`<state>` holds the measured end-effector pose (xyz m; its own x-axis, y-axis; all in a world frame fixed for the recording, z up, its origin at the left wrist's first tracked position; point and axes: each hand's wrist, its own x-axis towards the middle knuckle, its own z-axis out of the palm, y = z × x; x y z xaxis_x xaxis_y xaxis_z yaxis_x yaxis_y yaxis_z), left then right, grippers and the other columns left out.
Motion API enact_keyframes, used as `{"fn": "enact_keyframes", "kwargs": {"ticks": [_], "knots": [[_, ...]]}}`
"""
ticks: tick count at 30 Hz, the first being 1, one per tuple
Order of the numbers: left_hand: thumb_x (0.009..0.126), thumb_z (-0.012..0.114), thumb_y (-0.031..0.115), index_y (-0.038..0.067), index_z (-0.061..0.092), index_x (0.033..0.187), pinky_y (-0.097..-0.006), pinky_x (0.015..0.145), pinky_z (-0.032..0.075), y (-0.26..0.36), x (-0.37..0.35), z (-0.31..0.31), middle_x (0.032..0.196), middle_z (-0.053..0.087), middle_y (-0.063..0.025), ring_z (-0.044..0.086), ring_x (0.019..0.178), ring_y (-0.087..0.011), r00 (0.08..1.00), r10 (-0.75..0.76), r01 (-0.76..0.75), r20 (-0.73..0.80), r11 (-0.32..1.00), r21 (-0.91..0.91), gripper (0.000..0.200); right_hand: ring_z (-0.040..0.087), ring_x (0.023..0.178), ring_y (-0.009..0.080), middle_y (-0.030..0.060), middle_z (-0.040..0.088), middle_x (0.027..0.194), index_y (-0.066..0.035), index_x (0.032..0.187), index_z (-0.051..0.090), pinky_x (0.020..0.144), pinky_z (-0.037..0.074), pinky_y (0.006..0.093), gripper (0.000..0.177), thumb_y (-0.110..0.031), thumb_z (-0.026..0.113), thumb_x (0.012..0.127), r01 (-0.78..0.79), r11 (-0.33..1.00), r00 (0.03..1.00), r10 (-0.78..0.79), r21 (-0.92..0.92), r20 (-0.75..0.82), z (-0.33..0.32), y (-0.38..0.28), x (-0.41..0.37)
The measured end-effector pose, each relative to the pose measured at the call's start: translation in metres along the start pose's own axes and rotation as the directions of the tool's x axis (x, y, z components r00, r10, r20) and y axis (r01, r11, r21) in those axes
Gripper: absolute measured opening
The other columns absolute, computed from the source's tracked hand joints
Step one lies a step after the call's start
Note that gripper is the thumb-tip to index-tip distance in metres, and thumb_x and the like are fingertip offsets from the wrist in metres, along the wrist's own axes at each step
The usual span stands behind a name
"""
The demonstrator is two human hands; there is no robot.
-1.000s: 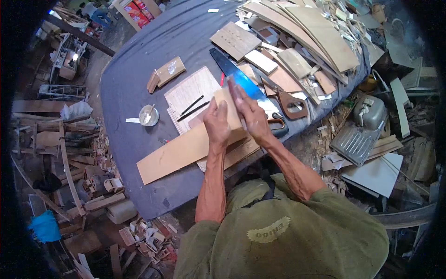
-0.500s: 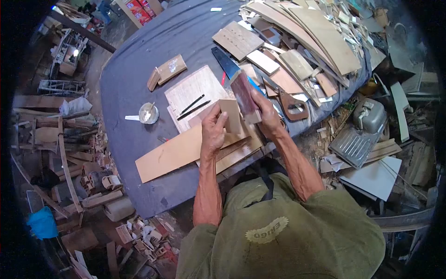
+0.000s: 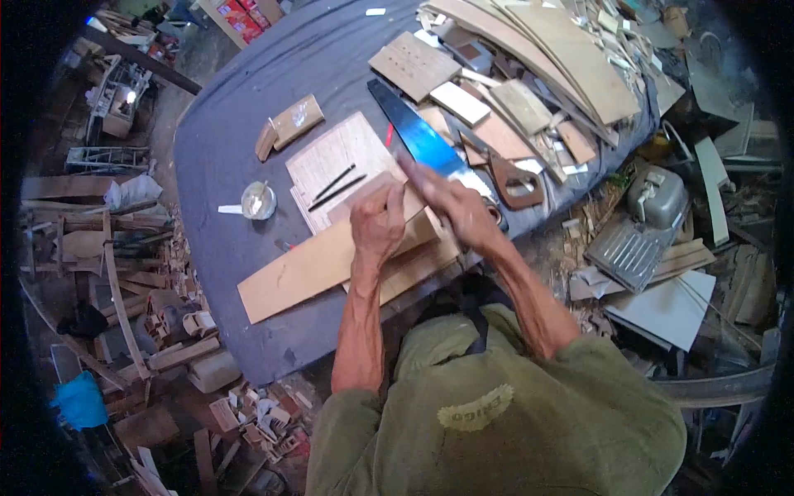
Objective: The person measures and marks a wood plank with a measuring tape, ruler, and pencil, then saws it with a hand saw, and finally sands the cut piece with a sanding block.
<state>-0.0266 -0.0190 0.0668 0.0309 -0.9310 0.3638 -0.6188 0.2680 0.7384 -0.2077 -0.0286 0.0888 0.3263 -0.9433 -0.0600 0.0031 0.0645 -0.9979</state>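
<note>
My left hand is closed around a small wooden board, held up over the near side of the table. My right hand, smeared by motion, is against the board's upper edge with a reddish-brown sanding block in its grip, mostly hidden by the fingers. Under both hands lies a long light-brown board. Beyond them a pale square panel carries two dark pencil-like sticks. A handsaw with a blue-reflecting blade lies just past my right hand.
To the left stand a small cup of pale paste and a joined wooden piece. Offcuts pile up along the table's right side. A metal sink and scrap wood crowd the floor at right.
My right hand has swung left and forward with the sanding block, now over the edge of the small board. The board, less upright-looking, stays in my left hand. The saw blade is more exposed.
</note>
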Motion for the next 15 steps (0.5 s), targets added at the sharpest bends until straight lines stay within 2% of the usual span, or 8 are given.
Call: {"fn": "enact_keyframes", "kwargs": {"ticks": [1,3,4,6,7,10,13,15], "knots": [[0.1,0.055,0.024,0.001,0.061,0.077,-0.0478,0.058,0.042,-0.002,0.0,-0.002,0.068,0.057,-0.0219,0.058,0.061,-0.0404,0.998,-0.053,0.053,-0.014,0.999,0.0,0.034,0.056,0.097,0.0162,0.0089,0.065,0.112,-0.004,0.147,0.053,0.09,0.044,0.0302,0.05,-0.028,0.054,0.103,0.059,0.998,0.998,-0.059,-0.026,0.016,0.002,-0.009,-0.016],[0.1,0.055,0.024,0.001,0.062,0.077,-0.0481,0.059,0.043,-0.008,-0.003,0.001,0.068,0.057,-0.022,0.058,0.061,-0.0408,0.999,0.007,-0.005,-0.04,0.998,0.058,0.033,0.045,0.073,0.0104,-0.0017,0.05,0.081,-0.008,0.147,0.054,0.069,0.039,0.0276,0.05,-0.026,0.059,0.101,0.049,0.996,0.999,-0.049,-0.074,-0.001,0.002,0.0,-0.026],[0.1,0.055,0.024,0.001,0.062,0.077,-0.0483,0.059,0.043,-0.008,-0.003,0.003,0.068,0.057,-0.022,0.058,0.062,-0.0411,0.998,0.041,-0.037,-0.046,0.996,0.084,0.033,0.044,0.072,0.0106,-0.0017,0.048,0.079,-0.008,0.147,0.054,0.067,0.039,0.0276,0.05,-0.026,0.059,0.101,0.0,0.998,1.0,0.0,-0.069,0.003,0.003,0.002,-0.019],[0.099,0.055,0.023,0.001,0.062,0.077,-0.0491,0.06,0.044,-0.004,-0.005,0.0,0.07,0.06,-0.022,0.06,0.064,-0.0419,0.999,-0.044,0.043,0.01,0.993,0.108,0.033,0.044,0.07,0.0108,-0.0016,0.046,0.074,-0.007,0.147,0.054,0.064,0.037,0.0276,0.05,-0.026,0.058,0.101,-0.099,0.993,0.995,0.1,-0.064,0.01,0.005,0.002,-0.001],[0.099,0.055,0.024,0.001,0.062,0.076,-0.0494,0.06,0.044,-0.002,-0.001,-0.003,0.071,0.061,-0.022,0.061,0.065,-0.042,0.997,-0.071,0.069,0.013,0.991,0.115,0.033,0.042,0.067,0.011,-0.0014,0.045,0.07,-0.008,0.147,0.054,0.062,0.036,0.0277,0.05,-0.026,0.058,0.101,-0.026,0.995,0.999,0.023,-0.099,-0.025,0.01,0.002,-0.004],[0.098,0.056,0.024,0.001,0.062,0.076,-0.05,0.06,0.046,-0.001,-0.001,-0.009,0.071,0.062,-0.0224,0.063,0.066,-0.0421,0.996,-0.088,0.088,-0.005,0.982,0.17,0.033,0.042,0.066,0.0111,-0.0006,0.044,0.07,-0.009,0.147,0.054,0.061,0.036,0.0289,0.052,-0.031,0.058,0.1,0.066,0.997,0.997,-0.067,0.025,0.031,0.009,0.006,-0.025],[0.099,0.056,0.027,0.003,0.063,0.076,-0.0512,0.061,0.047,-0.007,-0.007,0.003,0.072,0.063,-0.0225,0.064,0.066,-0.0426,1.0,0.022,-0.019,-0.019,0.983,0.182,0.034,0.048,0.068,0.0142,0.0058,0.055,0.074,-0.007,0.145,0.055,0.067,0.043,0.031,0.05,-0.03,0.055,0.101,0.044,0.98,0.999,-0.048,-0.194,-0.018,0.004,0.003,-0.003],[0.099,0.056,0.028,0.003,0.065,0.078,-0.0518,0.062,0.047,-0.013,0.001,-0.002,0.074,0.064,-0.0224,0.064,0.068,-0.0432,0.996,-0.053,0.067,-0.076,0.98,0.188,0.034,0.051,0.074,0.0139,0.0097,0.059,0.081,-0.003,0.145,0.054,0.072,0.046,0.0315,0.05,-0.029,0.055,0.102,0.06,0.95,0.998,-0.061,-0.305,0.004,0.003,0.001,-0.002]]}}
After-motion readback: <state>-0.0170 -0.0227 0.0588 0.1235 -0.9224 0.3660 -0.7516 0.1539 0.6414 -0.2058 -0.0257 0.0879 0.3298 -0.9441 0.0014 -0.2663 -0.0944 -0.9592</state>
